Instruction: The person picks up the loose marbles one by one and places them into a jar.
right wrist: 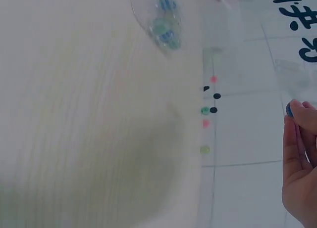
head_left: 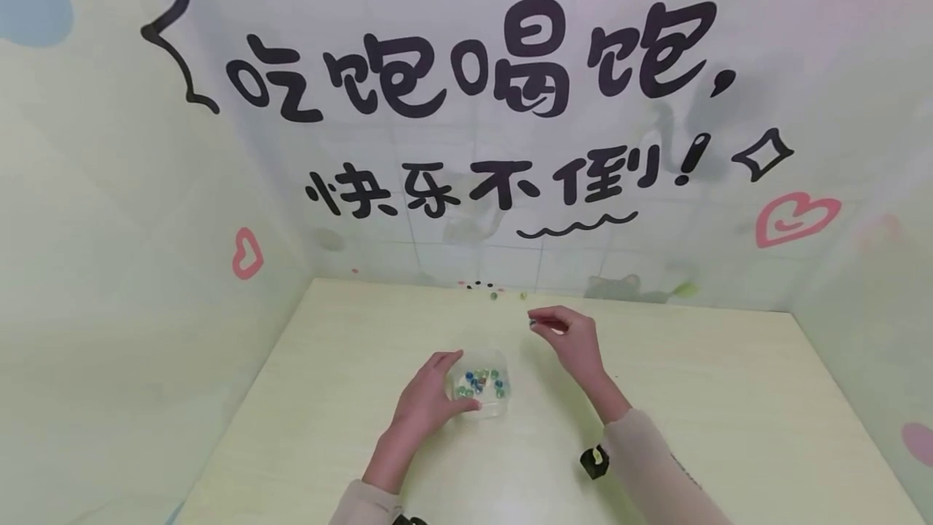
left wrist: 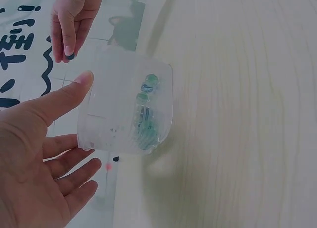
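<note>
A clear plastic box stands on the table, with several green and blue glass marbles inside. My left hand holds it from the left side, thumb at the near rim and fingers at the far rim. In the left wrist view the marbles show through the wall of the box. Right of and beyond the box, my right hand is raised over the table and pinches a dark blue marble between thumb and fingertips.
Two loose marbles lie at the table's back edge, a green one and a yellow-green one. Behind the table rises a wall printed with large black characters; side walls flank it.
</note>
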The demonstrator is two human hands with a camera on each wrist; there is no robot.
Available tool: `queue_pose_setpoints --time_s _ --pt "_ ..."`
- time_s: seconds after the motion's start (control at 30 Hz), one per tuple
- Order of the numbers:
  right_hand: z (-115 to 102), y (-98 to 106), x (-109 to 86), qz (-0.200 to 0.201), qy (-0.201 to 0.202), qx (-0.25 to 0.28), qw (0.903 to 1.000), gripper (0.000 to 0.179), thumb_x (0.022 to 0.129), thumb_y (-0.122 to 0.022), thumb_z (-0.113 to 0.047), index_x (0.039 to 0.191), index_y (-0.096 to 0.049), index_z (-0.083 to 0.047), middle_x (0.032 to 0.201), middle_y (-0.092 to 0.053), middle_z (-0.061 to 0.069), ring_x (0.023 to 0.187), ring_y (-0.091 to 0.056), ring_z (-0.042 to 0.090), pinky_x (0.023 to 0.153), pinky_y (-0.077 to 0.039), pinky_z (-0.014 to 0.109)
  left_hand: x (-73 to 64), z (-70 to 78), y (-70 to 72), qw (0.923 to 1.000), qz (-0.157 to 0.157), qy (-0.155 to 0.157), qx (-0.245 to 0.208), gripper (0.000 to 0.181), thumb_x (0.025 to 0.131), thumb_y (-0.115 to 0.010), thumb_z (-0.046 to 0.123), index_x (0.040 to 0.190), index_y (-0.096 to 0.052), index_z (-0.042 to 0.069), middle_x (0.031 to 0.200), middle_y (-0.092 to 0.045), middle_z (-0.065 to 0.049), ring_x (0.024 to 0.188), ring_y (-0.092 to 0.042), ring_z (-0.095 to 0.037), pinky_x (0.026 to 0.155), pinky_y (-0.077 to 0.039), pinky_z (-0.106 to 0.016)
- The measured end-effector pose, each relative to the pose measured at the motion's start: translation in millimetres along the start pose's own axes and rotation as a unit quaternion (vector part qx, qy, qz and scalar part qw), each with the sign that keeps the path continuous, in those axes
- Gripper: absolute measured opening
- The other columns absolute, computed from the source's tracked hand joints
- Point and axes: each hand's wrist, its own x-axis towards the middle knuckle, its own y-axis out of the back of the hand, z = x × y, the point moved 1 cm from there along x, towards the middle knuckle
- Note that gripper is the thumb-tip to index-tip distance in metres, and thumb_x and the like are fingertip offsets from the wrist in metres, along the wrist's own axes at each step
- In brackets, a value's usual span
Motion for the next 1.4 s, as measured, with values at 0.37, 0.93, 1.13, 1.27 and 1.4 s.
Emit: queue_pose_setpoints --time_s 0.37,0.93,1.13,1.27,1.4 --pt "-20.6 -27.5 -39.9 -0.055 0.032 0.022 0.9977 0.017 0.084 -0.076 -0.004 0.1 -0.077 -0.009 0.098 -0.078 0.007 0.086 -0.073 0.016 0.081 -0.059 0.017 -1.0 1.3 -5.6 0.9956 -0.001 -0.008 -0.094 0.092 0.077 -0.086 0.032 0.151 -0.038 0.005 0.153 -0.043 -0.02 0.14 -0.042 -0.042 0.112 -0.04 -0.061" --pt "-25.7 -40.8 -56.6 -0.082 0.045 0.014 0.9955 0.019 0.085 -0.075 -0.002 0.101 -0.077 -0.01 0.099 -0.077 0.006 0.089 -0.074 0.021 0.082 -0.058 0.016 3.6 -14.8 -23.7 0.9793 0.023 -0.042 -0.197 0.085 0.075 -0.088 0.026 0.145 -0.046 0.006 0.149 -0.048 -0.016 0.137 -0.047 -0.037 0.111 -0.045 -0.052" --pt "-26.0 -42.2 -56.9 -0.078 0.051 0.009 0.9956 0.019 0.084 -0.075 -0.001 0.101 -0.077 -0.009 0.098 -0.077 0.007 0.088 -0.074 0.019 0.081 -0.058 0.016 3.9 -16.7 -25.3 0.9777 0.032 -0.057 -0.2 0.081 0.076 -0.087 0.023 0.145 -0.047 0.005 0.149 -0.049 -0.017 0.138 -0.046 -0.037 0.112 -0.044 -0.053" --pt "-25.2 -43.4 -57.4 -0.076 0.049 0.004 0.9959 0.019 0.084 -0.075 -0.001 0.102 -0.077 -0.008 0.1 -0.077 0.007 0.089 -0.073 0.02 0.082 -0.059 0.017 4.1 -17.4 -26.2 0.9764 0.033 -0.056 -0.206 0.081 0.076 -0.087 0.022 0.144 -0.047 0.005 0.149 -0.049 -0.016 0.138 -0.046 -0.036 0.112 -0.044 -0.052" --pt "-26.1 -43.3 -58.5 -0.066 0.042 0.002 0.9969 0.021 0.084 -0.076 -0.001 0.103 -0.077 -0.009 0.1 -0.077 0.005 0.089 -0.073 0.02 0.083 -0.06 0.02 4.7 -18.4 -27.0 0.9755 0.028 -0.049 -0.213 0.082 0.076 -0.088 0.023 0.145 -0.047 0.007 0.149 -0.049 -0.014 0.139 -0.045 -0.034 0.114 -0.043 -0.05"
